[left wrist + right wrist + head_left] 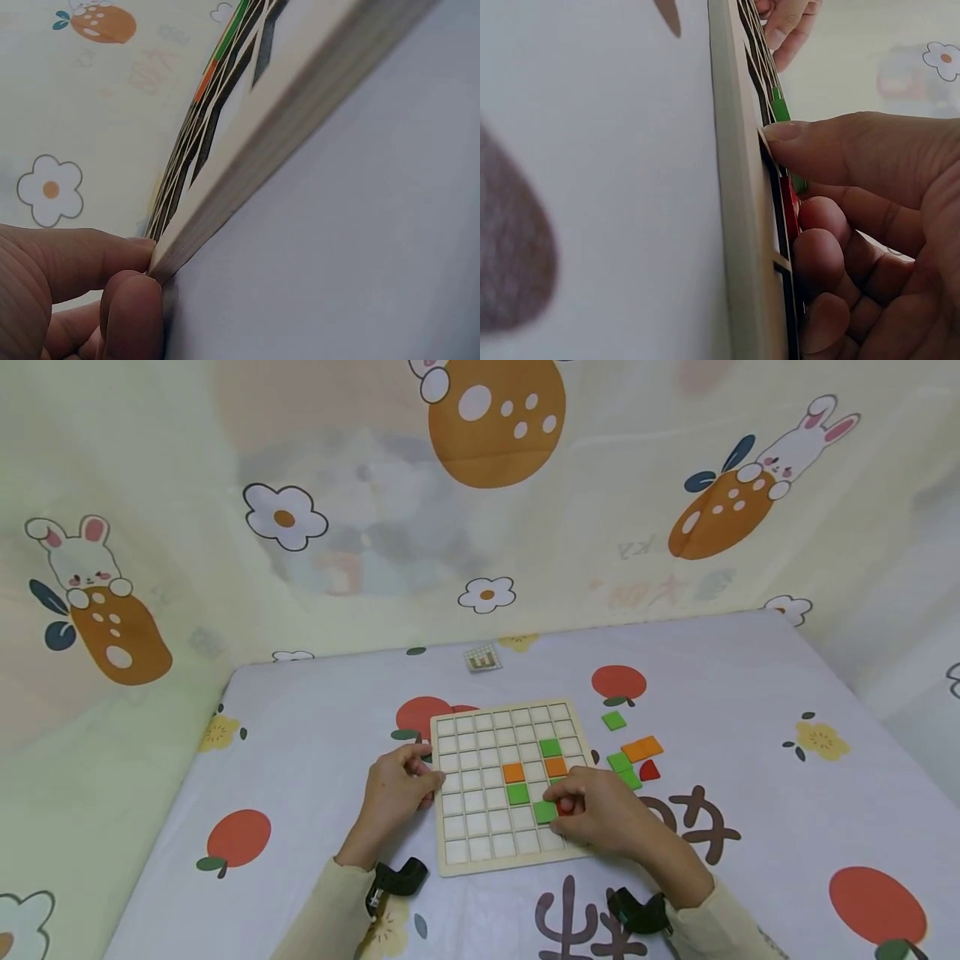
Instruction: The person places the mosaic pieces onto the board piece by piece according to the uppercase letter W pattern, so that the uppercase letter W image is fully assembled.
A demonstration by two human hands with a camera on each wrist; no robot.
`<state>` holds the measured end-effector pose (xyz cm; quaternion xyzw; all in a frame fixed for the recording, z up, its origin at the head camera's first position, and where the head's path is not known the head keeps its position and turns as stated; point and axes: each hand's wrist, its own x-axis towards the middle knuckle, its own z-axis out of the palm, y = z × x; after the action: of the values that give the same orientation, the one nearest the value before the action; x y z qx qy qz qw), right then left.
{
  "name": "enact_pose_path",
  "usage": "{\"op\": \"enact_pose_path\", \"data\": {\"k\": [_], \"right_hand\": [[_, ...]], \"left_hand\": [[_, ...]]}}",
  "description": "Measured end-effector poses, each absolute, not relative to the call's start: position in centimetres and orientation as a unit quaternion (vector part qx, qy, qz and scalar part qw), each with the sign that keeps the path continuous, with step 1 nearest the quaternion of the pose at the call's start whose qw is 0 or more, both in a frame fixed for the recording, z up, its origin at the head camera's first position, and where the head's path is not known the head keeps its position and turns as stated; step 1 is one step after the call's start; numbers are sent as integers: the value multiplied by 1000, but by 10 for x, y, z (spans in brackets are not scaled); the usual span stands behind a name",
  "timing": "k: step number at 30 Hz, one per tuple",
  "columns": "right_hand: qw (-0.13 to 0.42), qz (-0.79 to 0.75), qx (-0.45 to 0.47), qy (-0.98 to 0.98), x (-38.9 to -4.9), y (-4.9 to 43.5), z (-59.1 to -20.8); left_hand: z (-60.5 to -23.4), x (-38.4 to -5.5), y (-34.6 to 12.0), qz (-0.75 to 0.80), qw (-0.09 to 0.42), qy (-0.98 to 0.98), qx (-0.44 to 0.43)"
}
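Note:
A square wooden grid board [480, 845] lies on the table, with several green and orange square tiles in its cells. My left hand [393, 789] holds the board's left edge, thumb and forefinger at the rim; the left wrist view shows this thumb and finger [135, 315] at a corner of the wood. Over the lower right cells, my right hand [603, 810] has curled fingers at a red piece [788, 206] beside a green tile [545, 812]. Its thumb [802, 146] touches the grid just past the red piece. Much of that piece is hidden by the fingers in the head view.
Right of the board lie loose green tiles [619, 762], orange tiles [642, 748], a red rounded piece [649, 770] and a lone green tile [614, 721]. A small patterned card [482, 658] lies behind the board. Printed cloth covers the table [300, 760] and hangs behind it.

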<state>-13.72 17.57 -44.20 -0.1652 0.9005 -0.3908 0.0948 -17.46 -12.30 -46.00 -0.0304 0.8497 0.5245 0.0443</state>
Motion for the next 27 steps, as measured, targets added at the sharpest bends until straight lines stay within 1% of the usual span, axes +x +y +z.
{"op": "enact_pose_path", "data": {"k": [27], "right_hand": [[99,-381,-163,905,-136,175,-442]], "left_hand": [[-462,-173,-123,537,45,842,-38]]}}
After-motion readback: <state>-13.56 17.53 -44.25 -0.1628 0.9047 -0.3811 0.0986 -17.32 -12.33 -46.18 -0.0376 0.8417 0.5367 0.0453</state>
